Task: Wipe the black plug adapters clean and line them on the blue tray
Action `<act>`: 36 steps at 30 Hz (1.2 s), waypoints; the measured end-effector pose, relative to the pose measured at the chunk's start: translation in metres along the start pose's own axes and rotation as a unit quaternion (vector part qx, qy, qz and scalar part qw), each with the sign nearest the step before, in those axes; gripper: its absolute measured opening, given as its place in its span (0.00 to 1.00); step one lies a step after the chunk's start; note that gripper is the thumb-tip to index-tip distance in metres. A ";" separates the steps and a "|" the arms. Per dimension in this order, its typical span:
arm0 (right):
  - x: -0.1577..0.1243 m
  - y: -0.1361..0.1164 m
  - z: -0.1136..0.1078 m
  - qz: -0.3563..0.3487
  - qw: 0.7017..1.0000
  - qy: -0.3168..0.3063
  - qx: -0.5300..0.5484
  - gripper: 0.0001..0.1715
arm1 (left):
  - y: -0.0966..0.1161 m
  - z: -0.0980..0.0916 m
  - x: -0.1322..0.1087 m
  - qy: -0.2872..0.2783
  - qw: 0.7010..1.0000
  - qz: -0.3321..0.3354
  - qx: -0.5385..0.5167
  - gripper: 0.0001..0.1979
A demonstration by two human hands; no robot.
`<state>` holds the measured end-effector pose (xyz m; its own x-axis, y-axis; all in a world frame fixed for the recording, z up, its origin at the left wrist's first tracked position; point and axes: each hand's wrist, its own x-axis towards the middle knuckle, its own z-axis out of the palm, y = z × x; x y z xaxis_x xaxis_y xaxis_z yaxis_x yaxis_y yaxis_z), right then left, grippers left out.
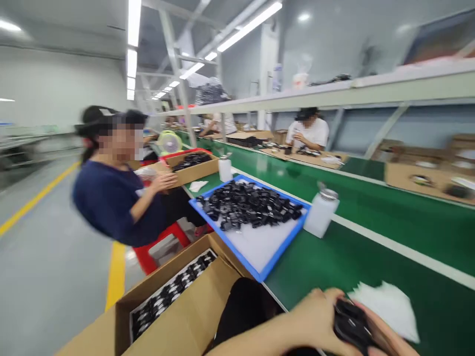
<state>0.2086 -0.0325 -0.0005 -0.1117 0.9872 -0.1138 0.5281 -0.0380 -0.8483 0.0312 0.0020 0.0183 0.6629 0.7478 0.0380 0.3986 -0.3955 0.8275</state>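
At the lower right, my left hand (315, 316) is closed round a small black plastic part (352, 324). My right hand (388, 333), partly cut off by the bottom edge, grips the same part from its right side. Motion blur hides the part's exact kind. Just beyond the hands, white wipes (389, 306) lie on the green bench (297, 267). A blue-rimmed tray (261, 272) further off holds a heap of small black plastic parts (252, 202).
A white pump bottle (321, 212) stands by the tray's right corner, another bottle (224, 168) behind it. Below left is an open cardboard box (193, 301) with rows of black parts. A co-worker (115, 193) sits at left; another person (309, 131) works across the bench.
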 end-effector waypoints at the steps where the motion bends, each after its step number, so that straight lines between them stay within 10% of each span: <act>1: -0.012 -0.010 0.004 -0.005 1.000 -0.019 0.015 0.43 | 0.004 0.000 -0.003 0.004 1.000 0.006 0.000 0.37; 9: -0.030 -0.053 0.032 -0.015 0.987 0.156 0.039 0.41 | -0.002 0.004 0.004 -0.036 0.988 0.053 0.138 0.34; 13: -0.088 -0.083 0.012 -0.044 0.961 0.273 -0.029 0.34 | -0.009 0.002 -0.001 -0.062 0.976 0.073 0.197 0.37; 19: -0.158 -0.073 -0.131 -0.055 0.717 0.674 -0.170 0.36 | -0.015 0.003 0.000 -0.053 0.957 0.115 0.261 0.24; 23: -0.132 -0.006 -0.203 0.158 0.814 0.523 -0.197 0.37 | -0.019 0.005 0.002 -0.036 0.949 0.134 0.284 0.21; 27: -0.096 0.044 -0.211 0.173 0.895 0.348 -0.221 0.35 | -0.019 0.006 0.001 -0.025 0.948 0.128 0.292 0.19; 36: -0.085 0.071 -0.208 0.184 0.917 0.278 -0.217 0.36 | -0.020 0.007 -0.001 -0.021 0.943 0.126 0.306 0.18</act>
<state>0.4303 -0.0865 0.0566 0.5246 0.8507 0.0328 0.7429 -0.4386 -0.5057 0.0271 0.0053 -0.0027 0.8045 0.5726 0.1576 0.5082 -0.8010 0.3165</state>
